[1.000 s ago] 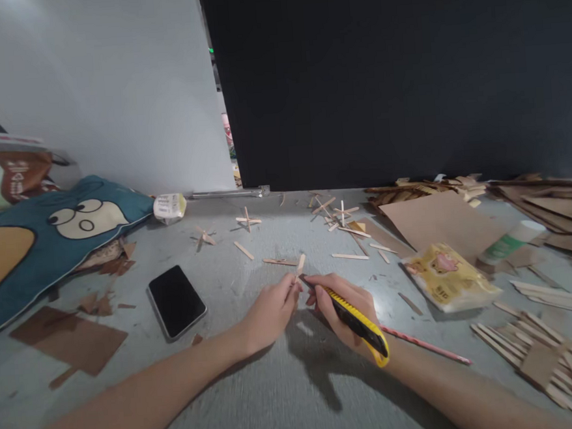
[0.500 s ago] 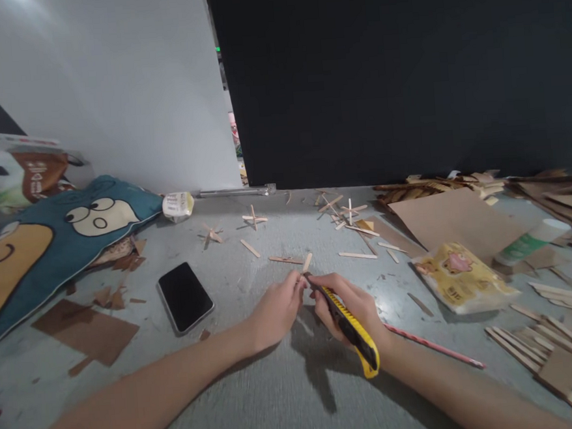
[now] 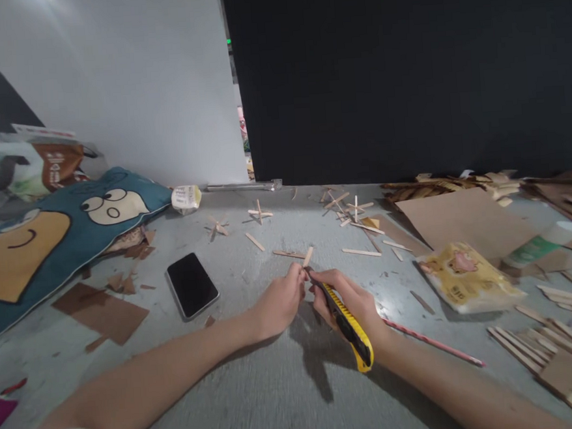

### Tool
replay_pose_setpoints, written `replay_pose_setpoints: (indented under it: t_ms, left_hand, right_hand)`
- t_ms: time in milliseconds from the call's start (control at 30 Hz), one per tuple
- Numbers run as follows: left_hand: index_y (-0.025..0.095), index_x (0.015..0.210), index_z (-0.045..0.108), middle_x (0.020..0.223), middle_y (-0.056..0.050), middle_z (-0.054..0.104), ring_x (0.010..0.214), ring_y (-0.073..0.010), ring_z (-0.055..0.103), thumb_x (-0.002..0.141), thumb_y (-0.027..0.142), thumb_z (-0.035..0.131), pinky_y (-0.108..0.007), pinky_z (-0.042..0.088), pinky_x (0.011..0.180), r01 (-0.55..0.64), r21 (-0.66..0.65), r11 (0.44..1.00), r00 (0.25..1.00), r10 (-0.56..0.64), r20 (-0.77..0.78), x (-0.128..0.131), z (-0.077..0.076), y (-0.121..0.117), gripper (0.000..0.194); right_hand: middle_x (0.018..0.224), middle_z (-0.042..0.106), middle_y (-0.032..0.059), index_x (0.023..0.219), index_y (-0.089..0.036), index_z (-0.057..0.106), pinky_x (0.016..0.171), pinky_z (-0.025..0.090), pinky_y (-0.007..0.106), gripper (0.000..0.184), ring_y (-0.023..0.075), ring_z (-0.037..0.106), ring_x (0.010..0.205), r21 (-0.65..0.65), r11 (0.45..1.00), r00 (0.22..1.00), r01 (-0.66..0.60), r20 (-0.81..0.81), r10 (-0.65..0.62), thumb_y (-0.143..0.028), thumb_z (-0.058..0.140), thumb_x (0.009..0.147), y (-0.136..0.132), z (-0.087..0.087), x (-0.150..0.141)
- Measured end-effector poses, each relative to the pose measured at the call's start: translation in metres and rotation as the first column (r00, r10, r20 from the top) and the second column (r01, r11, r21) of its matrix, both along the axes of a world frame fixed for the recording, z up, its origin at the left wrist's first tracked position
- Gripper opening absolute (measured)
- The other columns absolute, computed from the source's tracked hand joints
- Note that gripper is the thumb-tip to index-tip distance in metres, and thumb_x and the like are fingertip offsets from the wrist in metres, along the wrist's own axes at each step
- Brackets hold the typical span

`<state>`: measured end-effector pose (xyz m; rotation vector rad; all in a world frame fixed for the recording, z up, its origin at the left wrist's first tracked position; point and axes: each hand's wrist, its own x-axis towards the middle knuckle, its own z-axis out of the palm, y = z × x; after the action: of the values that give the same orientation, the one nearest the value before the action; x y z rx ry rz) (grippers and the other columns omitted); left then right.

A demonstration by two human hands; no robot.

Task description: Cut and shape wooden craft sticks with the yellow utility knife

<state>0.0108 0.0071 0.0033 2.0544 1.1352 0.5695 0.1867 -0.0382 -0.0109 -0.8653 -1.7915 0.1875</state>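
Pinched in my left hand (image 3: 283,301) is a short wooden craft stick (image 3: 308,257), its pale end pointing up and away from me. My right hand (image 3: 351,301) grips a yellow and black utility knife (image 3: 348,321), whose front end meets the stick close to my left fingertips. The blade itself is hidden between the fingers. Just beyond my hands a thin wooden stick (image 3: 289,254) lies on the grey table. Farther back stand small crossed-stick pieces, one a little cross (image 3: 260,213) and another a star shape (image 3: 217,227).
A black phone (image 3: 193,285) lies left of my hands, beside a blue cartoon cushion (image 3: 71,220). To the right are a yellow tissue pack (image 3: 469,279), a red pencil (image 3: 435,342), cardboard (image 3: 457,219) and a bundle of craft sticks (image 3: 518,348). A dark panel (image 3: 403,75) stands behind.
The view has shifted slightly, so the table's things sit a little farther right. Both hands keep their hold on the stick and knife, with hardly any movement.
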Motion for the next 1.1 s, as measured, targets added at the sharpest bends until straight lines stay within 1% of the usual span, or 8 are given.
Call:
replay_pose_setpoints:
  t_ms: [233, 333, 433, 533, 600, 800, 967, 1100]
  left_hand:
    - [0.024, 0.093, 0.040, 0.067, 0.005, 0.049, 0.059, -0.0160, 0.049, 0.105, 0.028, 0.033, -0.028, 0.036, 0.058, -0.025, -0.020, 0.999, 0.997, 0.026, 0.072, 0.001, -0.005, 0.001, 0.014]
    - [0.024, 0.090, 0.038, 0.068, 0.005, 0.050, 0.059, -0.0152, 0.049, 0.105, 0.028, 0.033, -0.028, 0.036, 0.058, -0.036, -0.010, 0.999, 0.994, 0.037, 0.102, 0.002, -0.006, 0.001, 0.016]
    - [0.025, 0.088, 0.036, 0.070, 0.004, 0.051, 0.059, -0.0144, 0.049, 0.104, 0.028, 0.035, -0.028, 0.035, 0.058, -0.029, -0.004, 1.000, 0.992, 0.029, 0.120, 0.002, -0.006, 0.001, 0.017]
    - [0.025, 0.088, 0.035, 0.072, 0.003, 0.053, 0.060, -0.0145, 0.050, 0.104, 0.029, 0.033, -0.029, 0.036, 0.060, -0.011, 0.002, 1.000, 0.989, 0.011, 0.145, 0.003, -0.004, 0.001, 0.017]
    - [0.025, 0.088, 0.035, 0.074, 0.002, 0.055, 0.063, -0.0154, 0.051, 0.106, 0.032, 0.031, -0.030, 0.037, 0.062, -0.010, -0.003, 1.000, 0.987, 0.011, 0.159, 0.003, -0.003, 0.000, 0.020]
    - [0.025, 0.088, 0.033, 0.076, 0.001, 0.058, 0.063, -0.0156, 0.052, 0.106, 0.035, 0.031, -0.031, 0.038, 0.061, 0.000, -0.034, 0.999, 0.977, 0.007, 0.214, 0.005, -0.003, -0.002, 0.020]
    - [0.025, 0.090, 0.034, 0.077, 0.002, 0.058, 0.065, -0.0144, 0.052, 0.102, 0.035, 0.044, -0.029, 0.039, 0.060, 0.037, -0.045, 0.998, 0.963, -0.024, 0.267, 0.005, -0.005, -0.002, 0.018]
    - [0.025, 0.090, 0.035, 0.073, 0.003, 0.053, 0.062, -0.0139, 0.050, 0.107, 0.041, 0.034, -0.029, 0.039, 0.060, 0.022, -0.008, 1.000, 0.952, -0.018, 0.307, 0.005, -0.006, -0.001, 0.023]
  right_hand:
    - [0.088, 0.072, 0.0022, 0.120, -0.025, 0.065, 0.065, 0.058, 0.024, 0.024, 0.0143, 0.069, 0.068, -0.045, 0.999, 1.000, 0.029, 0.011, -0.028, -0.019, 0.060, 0.097, 0.001, 0.000, -0.001]
    - [0.083, 0.073, 0.0015, 0.112, -0.024, 0.066, 0.063, 0.057, 0.023, 0.017, 0.0136, 0.069, 0.063, -0.072, 0.993, 0.995, 0.091, -0.028, -0.093, -0.022, 0.060, 0.097, 0.002, 0.002, -0.006]
    - [0.078, 0.074, 0.0003, 0.109, -0.023, 0.067, 0.059, 0.056, 0.021, 0.014, 0.0121, 0.067, 0.056, -0.146, 0.981, 0.983, 0.132, -0.106, -0.148, -0.025, 0.060, 0.096, 0.000, 0.002, -0.010]
    - [0.078, 0.076, 0.0009, 0.108, -0.022, 0.067, 0.059, 0.055, 0.021, 0.014, 0.0128, 0.069, 0.058, -0.241, 0.964, 0.975, 0.109, -0.163, -0.151, -0.027, 0.059, 0.098, -0.004, 0.004, -0.012]
    - [0.079, 0.077, 0.0019, 0.107, -0.022, 0.067, 0.058, 0.056, 0.021, 0.013, 0.0137, 0.071, 0.060, -0.272, 0.957, 0.968, 0.104, -0.193, -0.160, -0.028, 0.059, 0.098, -0.005, 0.006, -0.012]
    - [0.076, 0.077, 0.0017, 0.101, -0.021, 0.067, 0.056, 0.056, 0.022, 0.011, 0.0140, 0.071, 0.059, -0.286, 0.954, 0.943, 0.086, -0.285, -0.171, -0.028, 0.059, 0.097, -0.005, 0.014, -0.018]
    - [0.075, 0.075, 0.0013, 0.101, -0.021, 0.067, 0.055, 0.055, 0.022, 0.010, 0.0138, 0.069, 0.058, -0.292, 0.953, 0.942, 0.082, -0.289, -0.169, -0.028, 0.060, 0.097, -0.007, 0.014, -0.022]
    - [0.084, 0.076, 0.0029, 0.108, -0.022, 0.066, 0.062, 0.058, 0.026, 0.013, 0.0151, 0.071, 0.065, -0.229, 0.970, 0.952, 0.078, -0.271, -0.140, -0.027, 0.059, 0.098, -0.007, 0.008, -0.015]
